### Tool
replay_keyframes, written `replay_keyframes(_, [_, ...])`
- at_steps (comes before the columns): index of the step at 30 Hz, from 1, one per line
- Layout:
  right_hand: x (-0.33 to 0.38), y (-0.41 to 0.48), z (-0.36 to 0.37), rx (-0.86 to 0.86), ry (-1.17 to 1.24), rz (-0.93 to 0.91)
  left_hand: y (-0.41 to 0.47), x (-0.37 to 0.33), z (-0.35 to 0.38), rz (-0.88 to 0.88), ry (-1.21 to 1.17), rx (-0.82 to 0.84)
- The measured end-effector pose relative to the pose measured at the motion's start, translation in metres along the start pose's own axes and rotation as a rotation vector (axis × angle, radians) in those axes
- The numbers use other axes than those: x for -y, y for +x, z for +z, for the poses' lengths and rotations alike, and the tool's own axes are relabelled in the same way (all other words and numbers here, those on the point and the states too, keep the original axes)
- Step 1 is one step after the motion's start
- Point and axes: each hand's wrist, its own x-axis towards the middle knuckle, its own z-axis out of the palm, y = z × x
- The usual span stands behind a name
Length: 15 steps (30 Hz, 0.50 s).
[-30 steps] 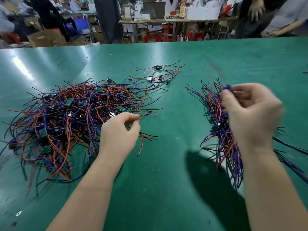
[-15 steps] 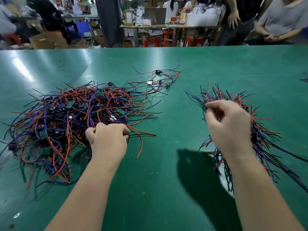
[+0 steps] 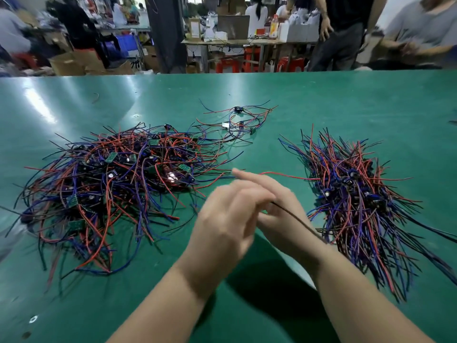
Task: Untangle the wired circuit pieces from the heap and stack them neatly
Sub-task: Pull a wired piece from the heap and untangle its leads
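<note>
A green counter (image 3: pixel 346 100) is covered on the left by the tangled heap (image 3: pixel 111 189) and on the right by the aligned stack (image 3: pixel 358 199). Between them the left hand (image 3: pixel 222 219) is laid over the right hand (image 3: pixel 284 219), both blurred. A dark wire (image 3: pixel 299 221) is seen emerging between them, but whether it is gripped cannot be told.
</note>
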Motion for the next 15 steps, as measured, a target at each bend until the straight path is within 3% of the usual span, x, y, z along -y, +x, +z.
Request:
replay_keyframes(3, [0.006,-0.001,-0.001,-0.084,0.165,0.055,-0.002,-0.004,0.007,0.012,-0.071,0.052])
replay_keyframes(7, [0.015,0.004,-0.007,-0.158,0.7,0.206,0.001,0.004,0.004,-0.168,-0.014,-0.071])
replay_keyframes(9, [0.021,0.006,-0.012,-0.205,0.885,0.282,0.004,0.006,0.001,-0.477,-0.116,-0.099])
replay_keyframes(12, [0.024,0.006,-0.017,-0.238,0.897,0.338,0.013,0.008,0.0,-1.111,-0.562,-0.002])
replay_keyframes(13, [0.024,0.006,-0.018,-0.236,0.871,0.345,0.016,0.008,-0.001,-1.259,-0.66,0.094])
replay_keyframes(15, [0.021,0.005,-0.019,-0.215,0.826,0.346,0.018,0.006,-0.001,-1.374,-0.765,0.246])
